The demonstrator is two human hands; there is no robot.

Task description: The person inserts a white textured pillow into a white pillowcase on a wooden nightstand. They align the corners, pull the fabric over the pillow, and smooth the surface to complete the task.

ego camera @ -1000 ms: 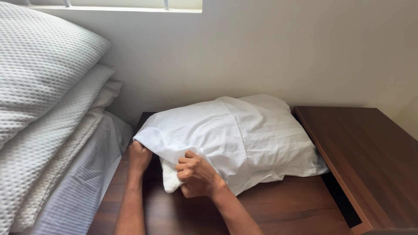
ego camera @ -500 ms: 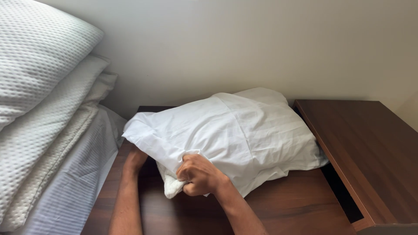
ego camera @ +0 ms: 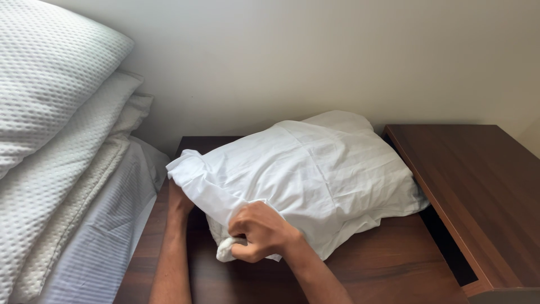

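Observation:
A white pillow in a white pillowcase (ego camera: 315, 174) lies on a dark wooden table (ego camera: 394, 270) against the wall. My right hand (ego camera: 259, 232) is clenched on bunched fabric at the open end of the pillowcase, near the front. My left hand (ego camera: 180, 204) reaches under the left corner of the pillowcase; its fingers are hidden by the cloth, which it lifts slightly.
A stack of white textured pillows and quilts (ego camera: 50, 129) fills the left side, over a striped sheet (ego camera: 107, 236). A raised wooden ledge (ego camera: 478, 180) stands to the right, with a dark gap beside it. A plain wall runs behind.
The pillowcase's left corner has been drawn further over the pillow end. My left hand has slid under the cloth, and my right hand has kept its grip, shifting slightly.

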